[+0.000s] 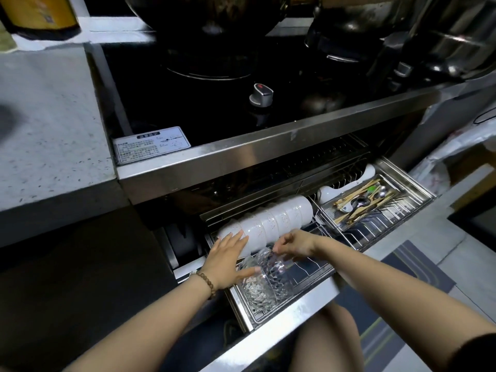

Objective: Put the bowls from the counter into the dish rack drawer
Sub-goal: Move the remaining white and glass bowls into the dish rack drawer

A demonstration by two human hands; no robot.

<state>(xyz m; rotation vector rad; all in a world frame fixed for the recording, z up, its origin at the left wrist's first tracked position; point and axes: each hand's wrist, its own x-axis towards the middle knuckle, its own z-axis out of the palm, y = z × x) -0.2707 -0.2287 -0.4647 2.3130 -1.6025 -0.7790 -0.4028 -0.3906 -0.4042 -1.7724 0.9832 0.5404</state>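
Your dish rack drawer (284, 315) is pulled out under the stove top (214, 108), filling the frame from 6 o'clock out toward 3 o'clock. The bowls are already inside it, in two groups.

The white bowls (279, 218) are glazed and opaque, with a faint raised pattern on their outsides. They lie nested on their sides in one long row at the left rear of the rack. At 6 o'clock of that row, in the drawer's front left corner, are the glass bowls (265, 283). These are clear with cut facets that catch the light, and they stand on edge, nested and tilted against the wires.

Your left hand (228, 260) lies flat and wide, with straight, spread fingers resting on the leftmost white bowl and the thumb reaching along the glass rim. It wears a bead bracelet (206, 284) at the wrist. Your right hand (294, 244) is narrow, its fingers curled, the tips pinching the top rim of the rearmost glass bowl.

At 3 o'clock of the white row sits a cutlery tray (414, 193) holding chopsticks and spoons (359, 202). A stove knob (261, 94) stands at 12 o'clock of your hands. The pale speckled counter (48, 130) lies at 9 o'clock.
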